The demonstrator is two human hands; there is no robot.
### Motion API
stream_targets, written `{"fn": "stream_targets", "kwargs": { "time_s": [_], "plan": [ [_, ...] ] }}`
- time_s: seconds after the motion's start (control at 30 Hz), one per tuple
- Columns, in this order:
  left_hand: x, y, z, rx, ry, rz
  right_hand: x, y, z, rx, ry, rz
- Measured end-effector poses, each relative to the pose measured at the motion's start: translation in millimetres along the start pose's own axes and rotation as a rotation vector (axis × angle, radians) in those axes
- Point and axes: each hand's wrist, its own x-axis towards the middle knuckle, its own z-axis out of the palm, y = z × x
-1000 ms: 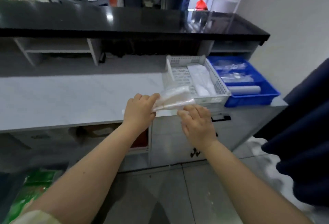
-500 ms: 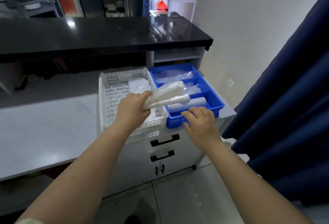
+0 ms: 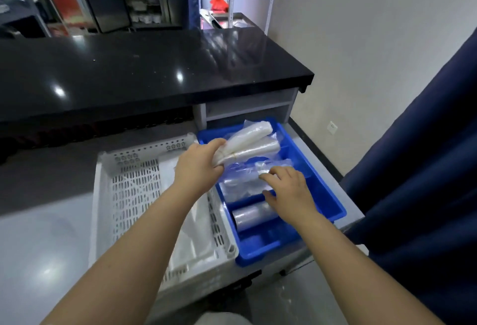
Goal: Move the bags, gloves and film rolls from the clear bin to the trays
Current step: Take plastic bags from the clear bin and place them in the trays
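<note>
The left hand [image 3: 200, 163] grips one end of a bundle of rolled clear bags [image 3: 249, 142], fingers wrapped tight round it; the bundle sticks out past the hand, up and to its right, held over the far part of the blue tray [image 3: 333, 204]. The right hand [image 3: 287, 191] is spread wide with nothing in its grasp, palm down, fingertips [image 3: 265, 176] touching loose clear bags [image 3: 240, 182] in the middle compartment of the tray. Just under that hand's thumb side, in the near compartment, lies a film roll [image 3: 254, 216]. Left of the left hand and beneath its forearm sits a white slotted tray [image 3: 129, 195] holding flat white bags [image 3: 191, 231]. Both trays stand side by side, touching, on the grey tabletop [image 3: 44, 247].
</note>
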Motion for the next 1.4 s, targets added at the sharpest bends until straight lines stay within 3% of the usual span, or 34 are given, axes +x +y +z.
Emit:
{"fn": "stream_targets", "kwargs": {
  "time_s": [0.27,0.47,0.7,0.97,1.07,1.23,1.4],
  "plan": [
    [61,9,34,0.051,0.03,0.018,78,54,44,-0.075,-0.377,-0.079],
    [70,22,52,0.073,0.105,-0.09,110,79,69,-0.074,-0.691,-0.302],
    [65,42,62,0.045,0.254,-0.285,116,90,80,0.009,-0.769,-0.433],
    [42,48,58,0.039,0.294,-0.356,111,86,79,0.089,-0.843,-0.404],
    [35,44,51,0.04,0.294,-0.352,109,85,71,0.132,-0.726,-0.452],
    [36,35,34,0.058,0.265,-0.318,98,84,36,0.06,-0.349,-0.548],
    [54,45,30,-0.018,0.163,-0.274,88,96,-14,0.178,-0.134,-0.506]
  ]
}}
